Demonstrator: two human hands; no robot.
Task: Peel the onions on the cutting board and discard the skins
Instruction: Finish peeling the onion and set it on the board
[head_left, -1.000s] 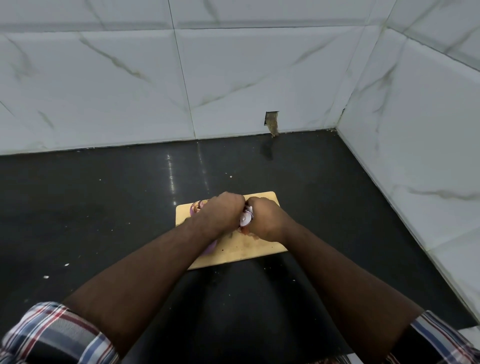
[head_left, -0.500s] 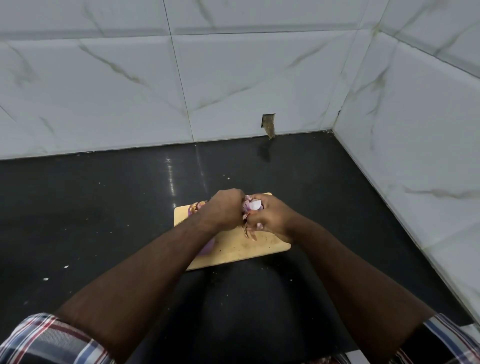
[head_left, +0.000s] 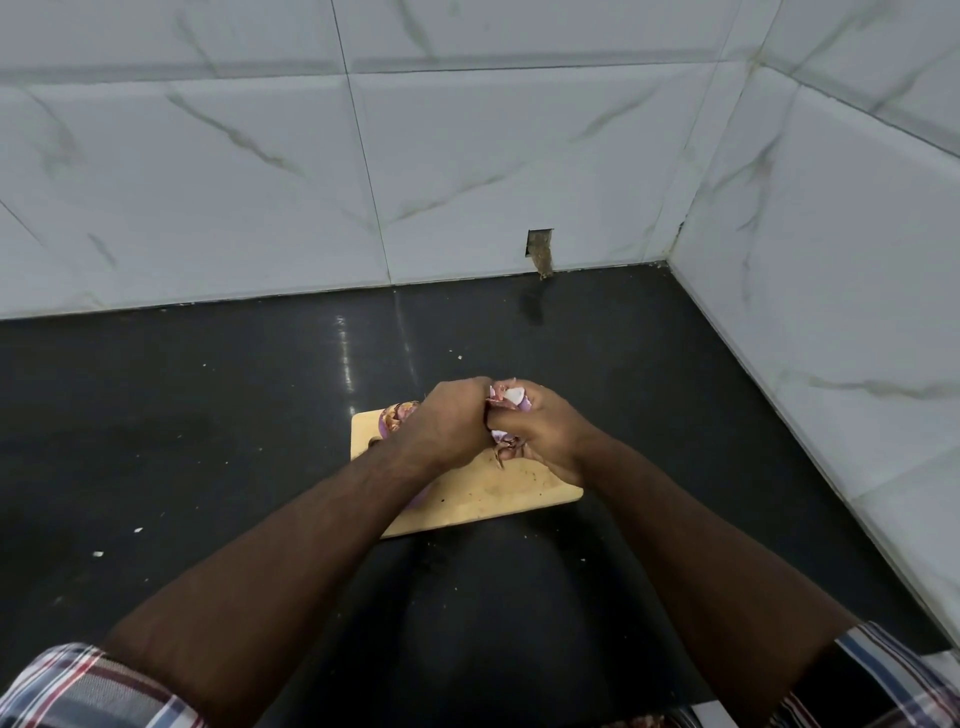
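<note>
Kitchen corner: black stone counter (head_left: 208, 415), marble-look wall tiles (head_left: 519, 156), cutting board (head_left: 498, 493).

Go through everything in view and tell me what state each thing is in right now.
Left hand: curled, gripping the onion.
Right hand: curled around the onion.
Onion: partly peeled, skin hanging loose.
Second onion: unpeeled, on the board.
Cutting board: flat, speckled with scraps.

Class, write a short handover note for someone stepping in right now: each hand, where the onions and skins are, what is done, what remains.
Right hand grips the onion in hand, skin partly torn.
Left hand is curled against it; its hold is hidden.
Second onion, skin on, lies on the cutting board.
Loose skins hang below the hands.
Left: finish peeling both onions, discard skins.
</note>
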